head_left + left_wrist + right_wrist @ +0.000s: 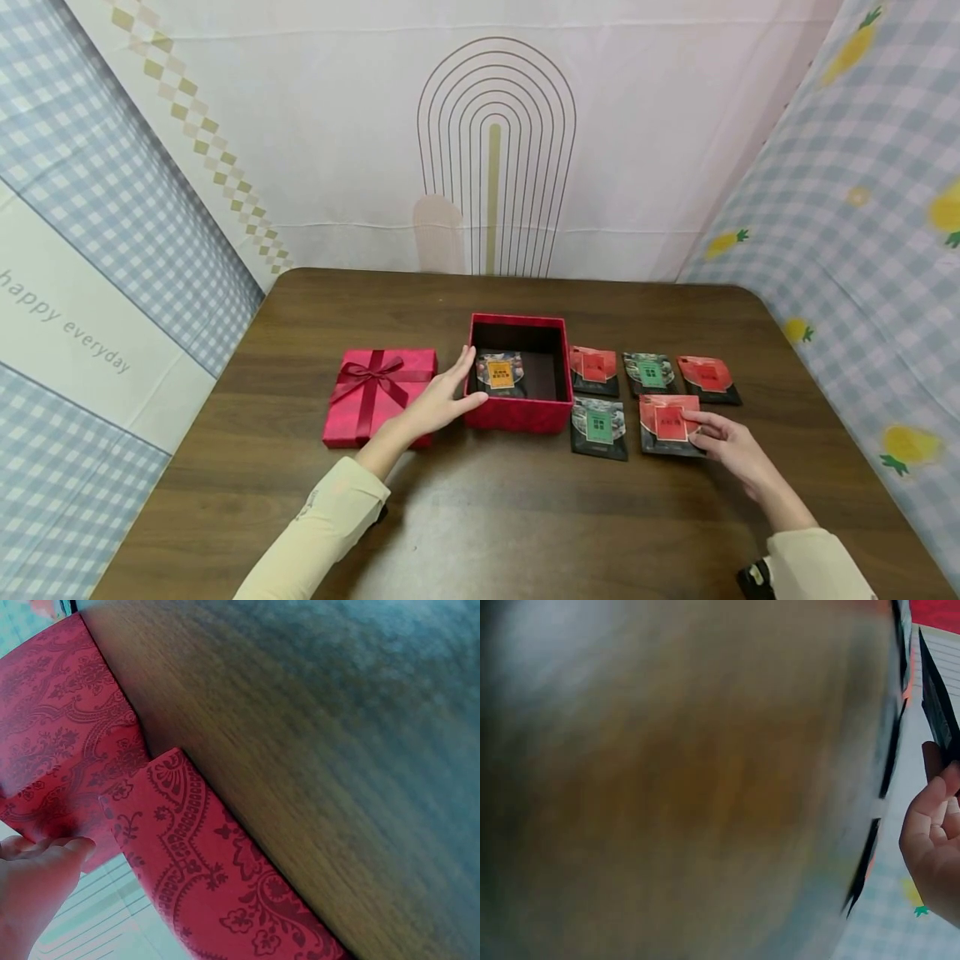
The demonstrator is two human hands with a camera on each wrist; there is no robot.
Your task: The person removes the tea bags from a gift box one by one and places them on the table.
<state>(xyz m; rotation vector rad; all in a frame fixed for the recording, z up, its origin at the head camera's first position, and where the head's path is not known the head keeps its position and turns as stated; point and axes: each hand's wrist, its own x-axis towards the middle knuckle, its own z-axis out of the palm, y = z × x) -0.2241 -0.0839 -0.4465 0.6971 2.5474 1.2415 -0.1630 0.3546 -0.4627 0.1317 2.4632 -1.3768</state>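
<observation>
My left hand (433,406) rests at the near left corner of an open red gift box (517,415), fingers along its left wall and thumb by the front. The left wrist view shows the fingertips against the patterned red wall (67,727). One black sachet with an orange label (500,375) lies inside the box, at the left. Between thumb and fingers, my right hand (738,458) pinches the right edge of a red-and-black sachet (670,423). In the right wrist view this sachet (937,705) is seen edge-on, raised off the table.
Left of the box lies its red lid (408,377) with a dark ribbon bow. Right of it, a red sachet (594,371), a green-labelled sachet (649,374) and another red sachet (708,379) form a back row. A second green-labelled sachet (598,427) lies nearer.
</observation>
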